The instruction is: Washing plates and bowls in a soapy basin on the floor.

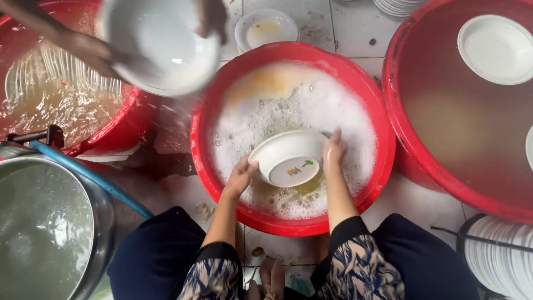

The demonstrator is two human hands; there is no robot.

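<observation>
- Head view, centre of the frame: the person's left hand (240, 176) grips the left rim of a white bowl (288, 158), fingers curled over the edge; the right hand (334, 153) is closed on the right rim, apparently pressing something small against it, though what it is cannot be told.
- The bowl sits tilted, underside toward the camera, half sunk in the suds of the red soapy basin (377, 161) in the middle of the frame.
- The step in hand looks like scrubbing the bowl in the foam; the next move would likely call for turning it to reach the inside, with a firm grip, since it is probably slippery.
- Upper left: another person's hand (91, 53) holds a second white bowl (161, 44) over a red tub of murky water (130, 119), close to the basin's edge.
- Right: a large red tub (397, 111) holds brownish water and a floating white plate (497, 49).
- Lower left: a metal pot (102, 222) with a blue hose (89, 175) beside it; lower right, stacked white plates (499, 258).
- Top centre: a dirty bowl (265, 28) on the tiled floor (355, 25).
</observation>
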